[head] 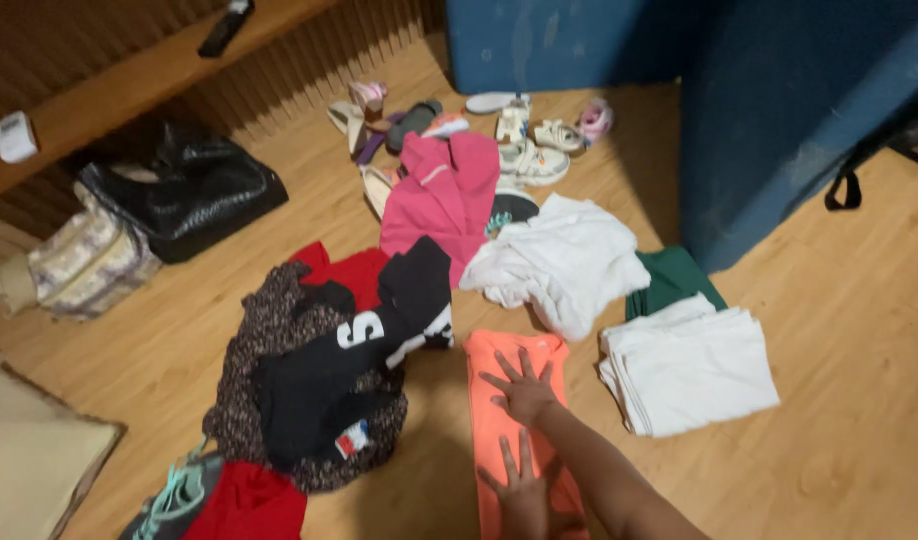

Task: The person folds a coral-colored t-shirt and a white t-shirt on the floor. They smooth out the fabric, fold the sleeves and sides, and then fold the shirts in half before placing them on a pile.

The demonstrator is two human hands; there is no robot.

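An orange-pink garment (507, 352) lies spread flat on the wooden floor in front of me. My right hand (524, 388) presses flat on its middle, fingers spread, with the forearm reaching in from the lower right. My left hand (519, 490) rests flat on the same garment nearer to me, fingers apart, partly overlapped by the right forearm. Neither hand grips anything.
A folded white stack (694, 368) over a green garment (674, 278) lies to the right. A loose white cloth (564, 258), a pink garment (441, 195), and a black, red and patterned heap (319, 370) lie ahead and left. Shoes (524, 150), bags (184, 190), a blue wall (779, 120).
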